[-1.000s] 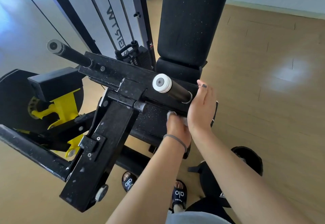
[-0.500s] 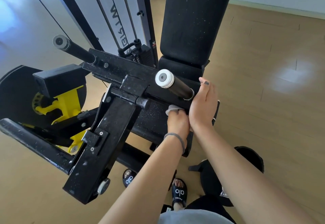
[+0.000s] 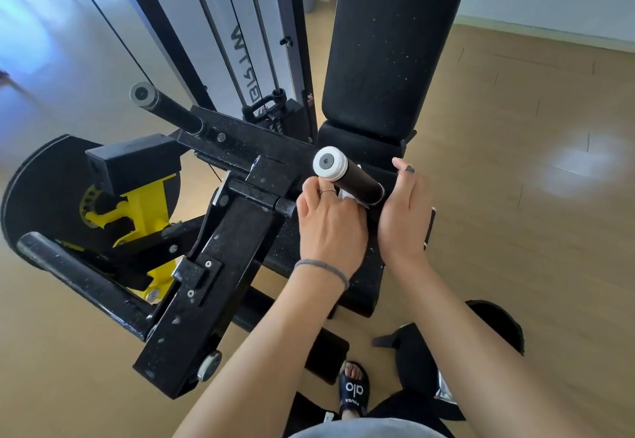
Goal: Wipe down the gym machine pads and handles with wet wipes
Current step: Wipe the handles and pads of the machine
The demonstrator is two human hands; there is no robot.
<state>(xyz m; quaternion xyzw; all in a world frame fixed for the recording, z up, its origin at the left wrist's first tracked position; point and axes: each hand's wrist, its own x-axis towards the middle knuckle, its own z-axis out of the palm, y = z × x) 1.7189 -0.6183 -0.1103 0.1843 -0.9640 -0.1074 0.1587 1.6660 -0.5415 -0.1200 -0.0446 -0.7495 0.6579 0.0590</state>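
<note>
At the frame's centre, the left hand point(image 3: 330, 224) grips a white wet wipe point(image 3: 345, 194) against the underside of the black handle point(image 3: 357, 181) with its white end cap. The right hand point(image 3: 405, 217), fingers straight, rests beside the handle's base above the seat pad point(image 3: 360, 286).

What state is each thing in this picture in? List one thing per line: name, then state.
Left hand: fingers curled, holding the wet wipe.
Wet wipe: bunched, pressed under the white-capped handle.
White-capped handle: touched by both hands.
Right hand: fingers straight, resting against the handle's base.
Far handle: untouched.
Back pad: upright, speckled.
</note>
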